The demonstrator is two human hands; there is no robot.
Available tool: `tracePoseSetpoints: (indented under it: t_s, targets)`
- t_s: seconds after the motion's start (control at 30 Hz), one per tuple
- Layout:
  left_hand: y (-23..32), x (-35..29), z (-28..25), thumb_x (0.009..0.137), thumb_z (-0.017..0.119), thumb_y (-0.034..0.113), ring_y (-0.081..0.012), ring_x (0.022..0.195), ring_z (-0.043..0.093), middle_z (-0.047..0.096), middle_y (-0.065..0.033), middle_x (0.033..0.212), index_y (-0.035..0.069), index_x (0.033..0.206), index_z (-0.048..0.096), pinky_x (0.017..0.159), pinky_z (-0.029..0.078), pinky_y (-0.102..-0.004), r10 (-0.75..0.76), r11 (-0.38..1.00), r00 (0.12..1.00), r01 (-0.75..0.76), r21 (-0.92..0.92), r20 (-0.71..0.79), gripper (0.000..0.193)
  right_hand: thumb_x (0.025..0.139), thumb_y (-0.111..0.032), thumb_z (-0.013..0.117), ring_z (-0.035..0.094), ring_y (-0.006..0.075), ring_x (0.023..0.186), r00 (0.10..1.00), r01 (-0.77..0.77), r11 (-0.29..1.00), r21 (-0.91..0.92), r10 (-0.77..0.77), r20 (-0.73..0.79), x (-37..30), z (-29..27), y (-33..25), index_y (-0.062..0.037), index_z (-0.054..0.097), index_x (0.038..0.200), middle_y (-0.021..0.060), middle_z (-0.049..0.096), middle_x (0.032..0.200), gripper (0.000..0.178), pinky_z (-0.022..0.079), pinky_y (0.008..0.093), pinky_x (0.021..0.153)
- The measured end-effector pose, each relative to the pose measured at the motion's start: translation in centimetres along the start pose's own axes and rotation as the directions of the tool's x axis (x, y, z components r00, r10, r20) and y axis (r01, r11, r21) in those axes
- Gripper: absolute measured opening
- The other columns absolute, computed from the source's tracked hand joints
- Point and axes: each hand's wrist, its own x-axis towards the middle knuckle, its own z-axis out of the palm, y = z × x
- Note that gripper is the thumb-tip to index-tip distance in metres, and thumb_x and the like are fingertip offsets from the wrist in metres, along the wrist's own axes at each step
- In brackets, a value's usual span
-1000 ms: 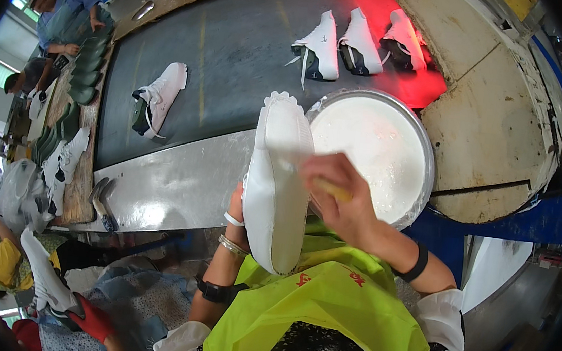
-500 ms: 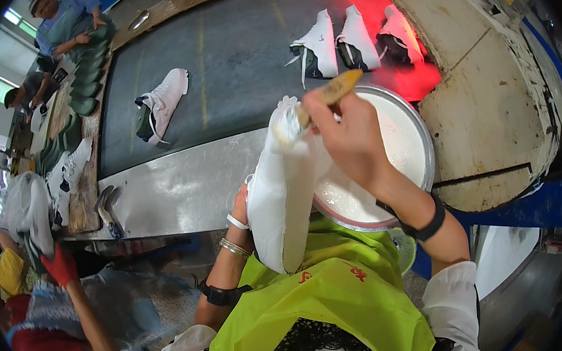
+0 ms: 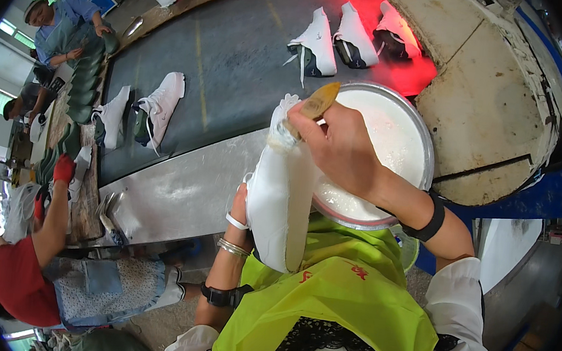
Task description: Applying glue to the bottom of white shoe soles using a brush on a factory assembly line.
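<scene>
A white shoe sole [image 3: 278, 195] is held upright in front of my chest, its inner face turned toward me. My left hand [image 3: 240, 202] grips it from behind and is mostly hidden by it. My right hand [image 3: 341, 151] is closed on a wooden-handled brush [image 3: 309, 110], whose bristles touch the top end of the sole. Just behind the sole stands a round metal basin of white glue [image 3: 393, 132]. I wear a lime-green apron [image 3: 336, 303].
A dark conveyor belt [image 3: 238, 63] curves across the top, carrying several white shoe uppers [image 3: 159, 106], three of them under red light [image 3: 355, 37]. A person in a red top and red glove [image 3: 37, 247] works at lower left. Other workers stand at upper left beside green shoe lasts [image 3: 87, 82].
My right hand lifted the brush from low on the sole to its top end. The shoes on the belt have shifted along, and a second upper has come in at the left.
</scene>
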Motion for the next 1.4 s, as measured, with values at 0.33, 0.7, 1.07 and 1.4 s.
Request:
tracePoseSetpoints:
  t_s: [0.33,0.7,1.07,1.4]
  targets:
    - [0.5,-1.7,1.6,0.094,0.040,0.017,-0.0217,0.081,0.065,0.064,-0.0149,0.098,-0.002,0.112,0.055,0.071,0.053,-0.0320,-0.149,0.857,0.979,0.060,-0.512,-0.136,0.031,0.088,-0.018,0.055,0.057,0.0125,0.064,0.997,0.078,0.986,-0.148,-0.080,-0.007,4.2,-2.1,3.8,0.0038,0.061,0.089,0.0078,0.061,0.072,0.023,0.046,0.0265,0.059]
    - [2.9,-3.1,2.7,0.094,0.031,0.031,-0.0275,0.094,0.062,0.061,-0.0179,0.107,-0.003,0.118,0.051,0.079,0.052,-0.0364,-0.244,0.651,0.959,0.052,-0.758,-0.144,0.046,0.089,-0.022,0.055,0.061,0.0161,0.070,0.973,-0.168,0.983,0.070,0.154,0.175,-3.2,-0.4,2.0,0.0019,0.060,0.095,0.0102,0.062,0.078,0.025,0.049,0.0290,0.062]
    - [-0.1,-13.5,2.5,0.093,0.039,0.034,-0.0244,0.082,0.058,0.058,-0.0157,0.099,-0.004,0.122,0.046,0.072,0.050,-0.0328,-0.134,0.742,0.972,-0.031,-0.669,-0.194,0.048,0.093,-0.023,0.051,0.062,0.0143,0.076,0.900,-0.432,0.666,0.609,0.363,0.242,-4.6,1.2,6.0,0.0051,0.059,0.094,0.0088,0.062,0.086,0.030,0.053,0.0263,0.065]
    - [-0.4,-12.2,2.7,0.093,0.042,0.036,-0.0221,0.076,0.055,0.056,-0.0137,0.094,-0.005,0.123,0.045,0.067,0.047,-0.0309,-0.124,0.623,0.990,0.022,-0.782,-0.071,0.051,0.089,-0.019,0.055,0.061,0.0113,0.073,0.975,-0.125,0.723,0.679,0.218,-0.053,-0.4,1.7,2.1,0.0050,0.060,0.088,0.0092,0.062,0.083,0.025,0.055,0.0254,0.068]
